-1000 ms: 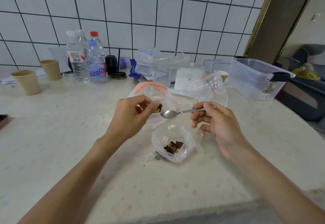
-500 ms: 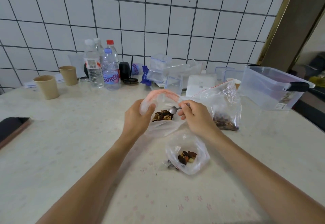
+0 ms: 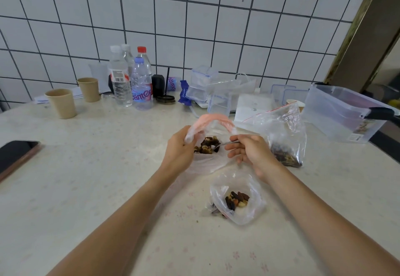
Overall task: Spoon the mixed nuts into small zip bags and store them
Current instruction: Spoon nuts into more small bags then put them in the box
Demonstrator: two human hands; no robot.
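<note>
My left hand point(image 3: 178, 151) grips the rim of a large clear zip bag point(image 3: 211, 163) with a pink seal, holding its mouth wide. Mixed nuts point(image 3: 206, 144) lie inside it. My right hand point(image 3: 251, 152) pinches the handle of a metal spoon point(image 3: 225, 144), whose bowl is down among those nuts. Nearer to me a small zip bag point(image 3: 240, 197) lies open on the table with a few nuts in it. A second large bag point(image 3: 283, 133) with nuts at its bottom stands to the right of my right hand.
A phone point(image 3: 15, 156) lies at the table's left edge. Two paper cups point(image 3: 61, 103), water bottles point(image 3: 140, 85) and clear plastic containers point(image 3: 216, 94) line the tiled wall. A big clear storage box point(image 3: 344, 114) stands at the far right.
My right hand has carried the empty spoon from above the small bag into the large bag held by my left hand; the spoon's bowl now sits in the nuts. The camera has tilted up.
</note>
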